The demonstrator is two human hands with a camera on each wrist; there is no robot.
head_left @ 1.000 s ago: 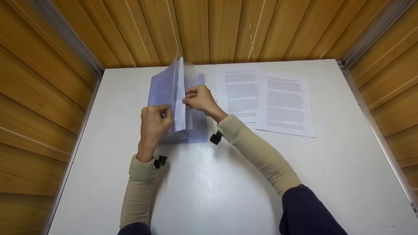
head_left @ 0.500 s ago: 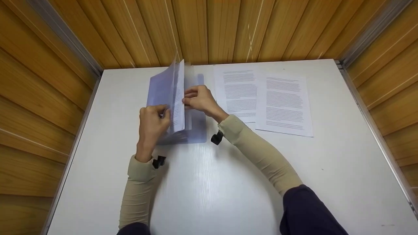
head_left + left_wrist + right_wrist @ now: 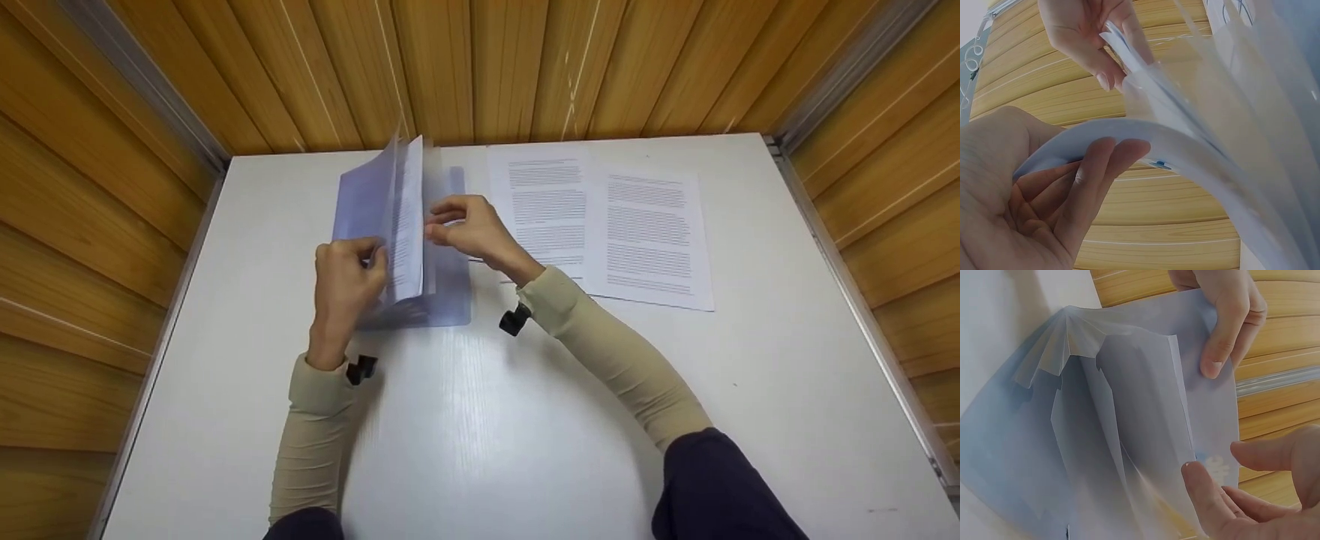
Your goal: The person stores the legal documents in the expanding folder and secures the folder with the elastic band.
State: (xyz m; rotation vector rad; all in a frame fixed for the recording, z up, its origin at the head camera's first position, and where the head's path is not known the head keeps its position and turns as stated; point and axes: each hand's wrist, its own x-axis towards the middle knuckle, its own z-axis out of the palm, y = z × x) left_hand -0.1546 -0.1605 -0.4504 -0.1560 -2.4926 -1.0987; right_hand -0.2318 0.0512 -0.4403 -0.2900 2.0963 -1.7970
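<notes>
A translucent blue expanding file folder (image 3: 360, 199) stands partly spread on the left of the table, with fanned clear dividers. My left hand (image 3: 346, 281) grips the folder's cover between thumb and fingers, bending it in the left wrist view. Inside, a sheaf of white printed paper (image 3: 409, 225) stands upright among the pockets. My right hand (image 3: 474, 227) is just right of the sheaf, thumb and fingers parted with nothing between them. In the right wrist view one fingertip (image 3: 1193, 472) is right at the edge of the sheaf.
Two printed sheets, a left one (image 3: 547, 210) and a right one (image 3: 649, 240), lie to the right of the folder, edges overlapping. All rests on a white table (image 3: 480, 420), with wooden panel walls (image 3: 510, 67) behind and at the sides.
My right hand has let go of the paper's edge and drawn slightly to the right, its fingers parting. The left hand keeps its hold on the folder's cover.
</notes>
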